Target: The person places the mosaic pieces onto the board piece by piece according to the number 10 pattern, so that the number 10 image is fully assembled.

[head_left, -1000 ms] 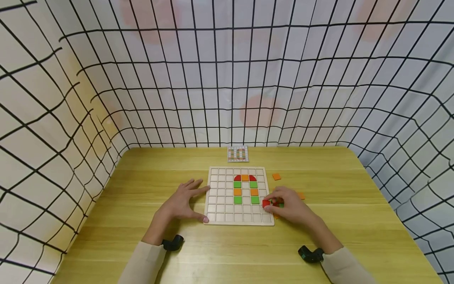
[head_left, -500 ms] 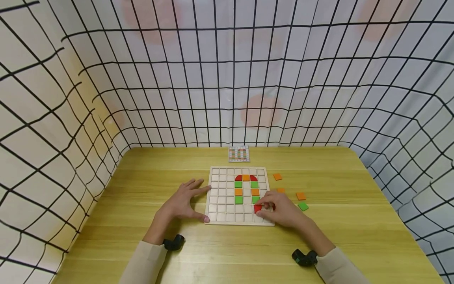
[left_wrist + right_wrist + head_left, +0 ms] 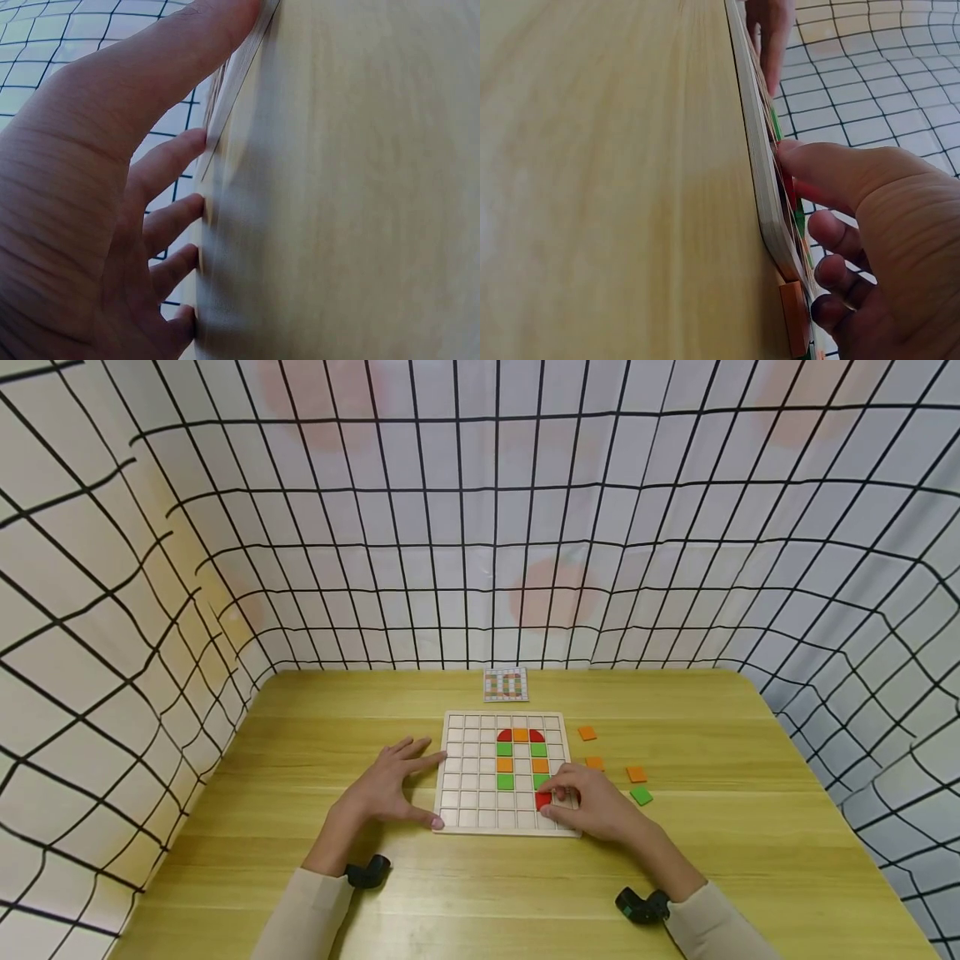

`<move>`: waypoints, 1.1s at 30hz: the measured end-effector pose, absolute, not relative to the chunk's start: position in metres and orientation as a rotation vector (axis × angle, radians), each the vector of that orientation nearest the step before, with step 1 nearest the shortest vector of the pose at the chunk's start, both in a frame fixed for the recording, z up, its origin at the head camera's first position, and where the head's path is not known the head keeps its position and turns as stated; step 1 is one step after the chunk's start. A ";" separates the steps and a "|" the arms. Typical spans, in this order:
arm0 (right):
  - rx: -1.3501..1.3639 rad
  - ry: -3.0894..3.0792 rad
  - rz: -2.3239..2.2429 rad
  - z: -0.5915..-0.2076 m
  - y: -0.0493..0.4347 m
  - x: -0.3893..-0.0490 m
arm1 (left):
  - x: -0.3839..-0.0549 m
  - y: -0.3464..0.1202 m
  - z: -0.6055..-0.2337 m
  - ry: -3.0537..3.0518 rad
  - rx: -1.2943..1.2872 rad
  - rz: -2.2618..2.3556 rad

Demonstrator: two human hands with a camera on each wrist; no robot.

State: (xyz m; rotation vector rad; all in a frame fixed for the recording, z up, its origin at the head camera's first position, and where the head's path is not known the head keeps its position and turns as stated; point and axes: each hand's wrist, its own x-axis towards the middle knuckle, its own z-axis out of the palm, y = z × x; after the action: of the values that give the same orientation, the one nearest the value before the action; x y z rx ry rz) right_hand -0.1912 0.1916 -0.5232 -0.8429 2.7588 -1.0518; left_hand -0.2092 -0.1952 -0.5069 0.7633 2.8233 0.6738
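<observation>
A pale wooden grid board [image 3: 465, 796] lies on the table with an arch of red, orange and green tiles on it. My right hand [image 3: 592, 802] pinches a red square tile [image 3: 543, 802] at the cell just below the right column's green tile [image 3: 541, 782]. In the right wrist view, the right thumb [image 3: 825, 165] presses close to that tile at the board. Some red also shows beneath my curled right fingers. My left hand [image 3: 386, 785] is spread at the board's left edge, its thumb [image 3: 195, 37] on the near corner and its index fingertip touching the side.
Loose orange tiles [image 3: 636, 774] and a green tile [image 3: 641, 796] lie right of the board. Another orange tile [image 3: 795, 319] sits against the board's near right corner. A small pattern card [image 3: 506, 685] lies behind the board. Black-gridded white walls [image 3: 420, 527] enclose the table.
My right hand has moved left from the board's right edge, bringing the red tile to the cell under the green one. During the last half second it barely shifts. The left hand stays put.
</observation>
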 end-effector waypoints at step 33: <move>-0.514 3.027 -1.089 -0.516 0.316 -0.200 | -0.209 -0.195 -0.505 2.809 0.747 0.677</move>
State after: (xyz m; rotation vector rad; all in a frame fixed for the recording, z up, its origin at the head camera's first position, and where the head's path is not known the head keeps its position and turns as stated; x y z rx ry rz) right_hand -0.2000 0.3161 -0.5163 -0.5141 3.0270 -1.0888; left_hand -0.2094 -0.1945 -0.5050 0.7474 2.8089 0.6766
